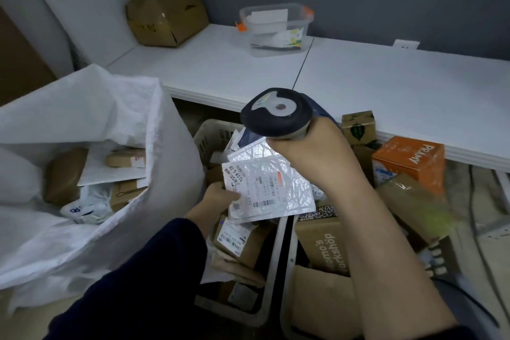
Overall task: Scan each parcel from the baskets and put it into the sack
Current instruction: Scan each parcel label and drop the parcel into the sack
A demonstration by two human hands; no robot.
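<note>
Left hand (pixel 220 196) pinches bubble mailer (pixel 270 190) by edge; light, floppy, slick. Right hand (pixel 311 146) grips scanner (pixel 276 113) above label. Sack (pixel 110 124) gapes alongside.

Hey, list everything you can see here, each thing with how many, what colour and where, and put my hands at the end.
sack: one, white, open at left, brown and white parcels inside
bubble mailer: one, silvery white with a printed label, held over the baskets
barcode scanner: one, dark blue and grey, above the mailer
baskets: two, pale, side by side below the table edge, holding parcels
orange box: one, at right by the table edge
cardboard box: one, brown, back left on the table
plastic container: one, clear with orange clips, back of the table
table: one, white, across the back
left hand: pinches the mailer's edge
right hand: grips the scanner
</note>
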